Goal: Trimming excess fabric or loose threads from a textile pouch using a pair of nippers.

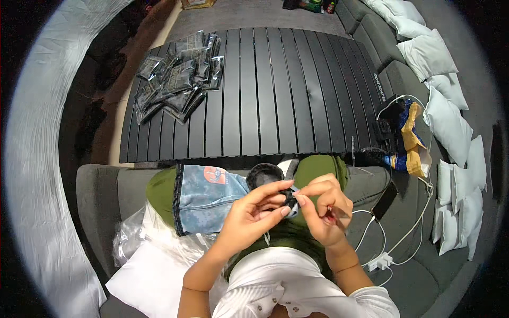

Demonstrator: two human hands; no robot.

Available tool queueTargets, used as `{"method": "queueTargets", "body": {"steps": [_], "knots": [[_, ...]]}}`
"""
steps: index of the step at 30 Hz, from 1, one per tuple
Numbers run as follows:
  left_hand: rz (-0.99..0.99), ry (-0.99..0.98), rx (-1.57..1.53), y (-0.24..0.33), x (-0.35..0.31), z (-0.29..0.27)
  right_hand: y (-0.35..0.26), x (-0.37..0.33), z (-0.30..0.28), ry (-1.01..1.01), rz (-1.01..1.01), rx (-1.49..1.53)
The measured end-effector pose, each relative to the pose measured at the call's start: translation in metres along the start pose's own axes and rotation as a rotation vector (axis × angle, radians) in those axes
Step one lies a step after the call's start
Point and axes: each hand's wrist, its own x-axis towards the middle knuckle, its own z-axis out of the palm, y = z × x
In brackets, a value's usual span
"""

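A blue-grey camouflage-patterned cloth piece (204,199) with black trimmed edges and an orange-pink print lies across my lap, mostly over the left thigh. Its narrower end, with a dark gathered part (265,174), runs toward my hands. My left hand (254,212) is closed, pinching a dark edge of the cloth between thumb and fingers. Right beside it, my right hand (326,209) pinches the same small spot, its thumb and forefinger nearly touching the left fingertips. Exactly what lies between the right fingertips is partly hidden; a pale bluish strip shows there.
Ahead stands a black slatted table (270,90) with a pile of dark packets in clear plastic (177,74) at its far left. On the sofa, a white pillow (146,281) and clear plastic (130,238) lie left; a phone (385,201), white cables and a power adapter (379,262) lie right.
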Motion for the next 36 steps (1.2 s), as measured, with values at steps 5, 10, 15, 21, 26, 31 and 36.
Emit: {"method": "queueTargets", "body": {"steps": [5,10,15,21,26,31,36], "knots": [[-0.063,-0.045,0.06,0.0,0.002,-0.002,0.0,-0.002,-0.003,-0.024,0.108,0.183],[-0.119,-0.024,0.053,0.002,0.001,-0.002,0.002,0.002,-0.012,0.146,0.152,0.224],[-0.095,0.01,0.011,0.0,0.0,-0.003,0.005,-0.001,-0.01,-0.022,-0.021,0.154],[-0.158,-0.013,0.051,0.003,0.0,-0.006,0.0,-0.004,-0.003,-0.052,-0.091,-0.011],[-0.076,0.022,0.0,0.0,0.0,-0.001,0.001,-0.005,-0.002,-0.019,-0.117,-0.035],[-0.144,0.079,0.038,-0.001,0.0,-0.003,0.006,-0.011,-0.008,0.093,0.02,0.063],[-0.183,0.082,-0.048,-0.001,-0.001,-0.006,0.011,-0.022,-0.012,0.061,0.246,0.202]]}}
